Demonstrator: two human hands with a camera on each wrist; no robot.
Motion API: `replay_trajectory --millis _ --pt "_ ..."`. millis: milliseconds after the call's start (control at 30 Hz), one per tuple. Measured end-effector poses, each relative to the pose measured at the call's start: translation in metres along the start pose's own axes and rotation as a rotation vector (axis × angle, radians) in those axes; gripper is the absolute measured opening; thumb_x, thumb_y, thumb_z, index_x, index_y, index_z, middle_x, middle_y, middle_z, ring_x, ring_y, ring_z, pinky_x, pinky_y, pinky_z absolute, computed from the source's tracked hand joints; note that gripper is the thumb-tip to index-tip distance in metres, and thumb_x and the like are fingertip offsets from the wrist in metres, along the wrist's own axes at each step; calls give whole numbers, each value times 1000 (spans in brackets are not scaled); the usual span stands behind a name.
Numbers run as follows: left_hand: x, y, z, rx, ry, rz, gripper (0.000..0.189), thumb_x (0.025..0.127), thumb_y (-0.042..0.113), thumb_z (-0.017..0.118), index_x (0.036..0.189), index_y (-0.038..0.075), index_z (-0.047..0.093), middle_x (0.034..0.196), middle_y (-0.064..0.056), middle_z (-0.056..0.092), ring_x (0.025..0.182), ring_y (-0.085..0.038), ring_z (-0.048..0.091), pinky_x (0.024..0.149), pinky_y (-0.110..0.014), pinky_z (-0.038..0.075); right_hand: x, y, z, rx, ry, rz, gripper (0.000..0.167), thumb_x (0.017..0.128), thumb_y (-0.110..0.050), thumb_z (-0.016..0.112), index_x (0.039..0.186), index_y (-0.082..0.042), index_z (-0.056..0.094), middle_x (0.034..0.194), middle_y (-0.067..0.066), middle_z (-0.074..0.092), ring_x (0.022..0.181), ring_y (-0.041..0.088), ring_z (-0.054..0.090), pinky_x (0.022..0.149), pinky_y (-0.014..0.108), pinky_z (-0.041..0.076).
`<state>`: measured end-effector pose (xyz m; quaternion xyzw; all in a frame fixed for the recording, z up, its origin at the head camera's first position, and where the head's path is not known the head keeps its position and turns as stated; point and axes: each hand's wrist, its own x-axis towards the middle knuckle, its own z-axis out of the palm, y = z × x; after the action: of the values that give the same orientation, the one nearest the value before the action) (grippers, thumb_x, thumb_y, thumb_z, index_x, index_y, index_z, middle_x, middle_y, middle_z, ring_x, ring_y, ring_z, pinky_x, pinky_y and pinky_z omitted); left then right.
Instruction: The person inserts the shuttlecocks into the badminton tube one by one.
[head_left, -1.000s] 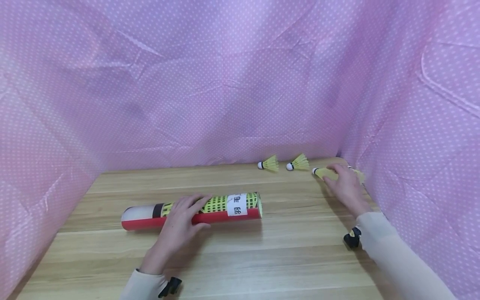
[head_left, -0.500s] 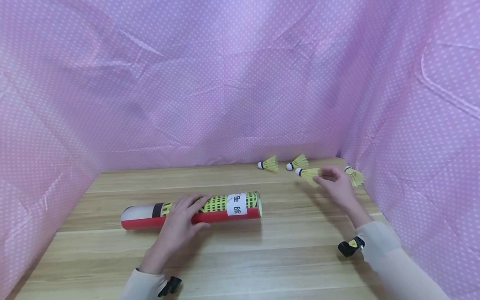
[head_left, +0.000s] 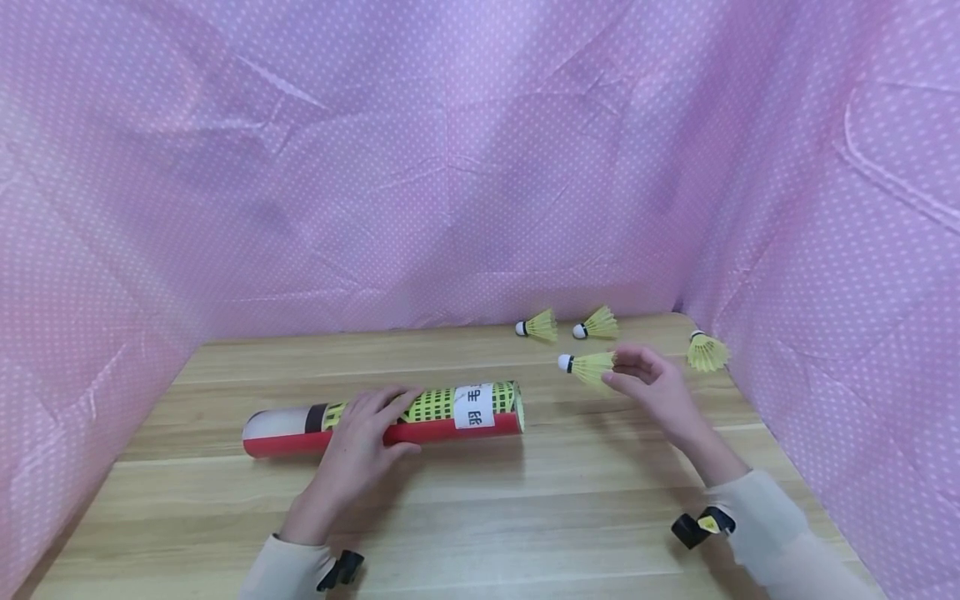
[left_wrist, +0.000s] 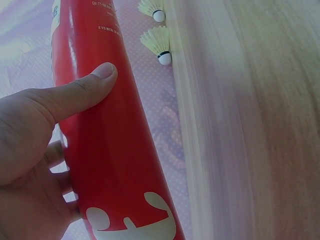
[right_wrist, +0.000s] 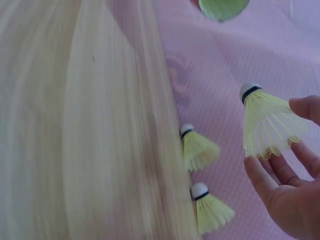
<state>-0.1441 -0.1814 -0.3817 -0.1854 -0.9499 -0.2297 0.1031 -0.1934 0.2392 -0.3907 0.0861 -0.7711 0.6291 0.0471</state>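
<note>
A red and yellow-green shuttlecock tube point(head_left: 435, 408) lies sideways on the table in the head view, its right end facing the right hand. My left hand point(head_left: 356, 458) grips it near the middle; in the left wrist view the thumb point(left_wrist: 92, 86) lies across its red side and the fingers go round behind. To the right of the tube, my right hand point(head_left: 660, 400) pinches a yellow shuttlecock point(head_left: 588, 367) by the skirt rim, white cork pointing left toward the tube. The right wrist view shows that held shuttlecock point(right_wrist: 270, 122) apart from the tube's round end point(right_wrist: 222, 7).
Two more shuttlecocks, a left one point(head_left: 538, 327) and a right one point(head_left: 597, 324), lie along the wooden table's point(head_left: 465, 533) back edge. Another shuttlecock point(head_left: 707, 352) is at the right edge. A pink dotted cloth point(head_left: 420, 183) hangs behind and at both sides.
My right hand has drawn one shuttlecock leftward and nearer from the table's right side toward the tube, uncovering the one at the right edge. The left hand and tube stay put.
</note>
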Motion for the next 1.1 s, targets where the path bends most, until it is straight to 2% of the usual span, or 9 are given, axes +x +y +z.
replay_trajectory --millis 200,400,633,900,1100 --pt "0 0 0 2 3 -6 85 71 22 94 145 26 55 140 -3 54 126 -26 48 113 -54 30 -11 -8 10 -7 -61 21 49 91 -14 76 132 4 57 123 13 62 112 11 60 91 22 53" --pt "1 0 1 7 12 5 85 70 21 94 145 26 55 140 -4 55 126 -27 48 112 -53 31 -17 -17 19 11 -120 -7 50 90 -11 77 132 5 57 126 17 61 114 14 60 91 25 54" --pt "1 -1 1 10 16 10 85 70 21 94 145 26 55 140 -5 55 126 -27 48 112 -53 31 -19 -22 26 31 -189 -20 50 89 -8 77 134 3 57 125 18 61 113 16 61 90 26 55" --pt "1 0 2 6 17 22 84 70 21 94 145 25 56 140 -6 55 126 -27 48 111 -54 32 -19 -23 40 49 -253 -7 51 88 -11 78 134 -1 58 127 16 61 120 30 58 91 31 56" --pt "1 2 2 6 19 27 84 70 20 94 145 25 56 140 -5 55 125 -27 49 111 -54 34 -18 -24 52 81 -292 -19 51 88 -12 79 134 -6 59 131 13 61 124 34 55 93 33 55"
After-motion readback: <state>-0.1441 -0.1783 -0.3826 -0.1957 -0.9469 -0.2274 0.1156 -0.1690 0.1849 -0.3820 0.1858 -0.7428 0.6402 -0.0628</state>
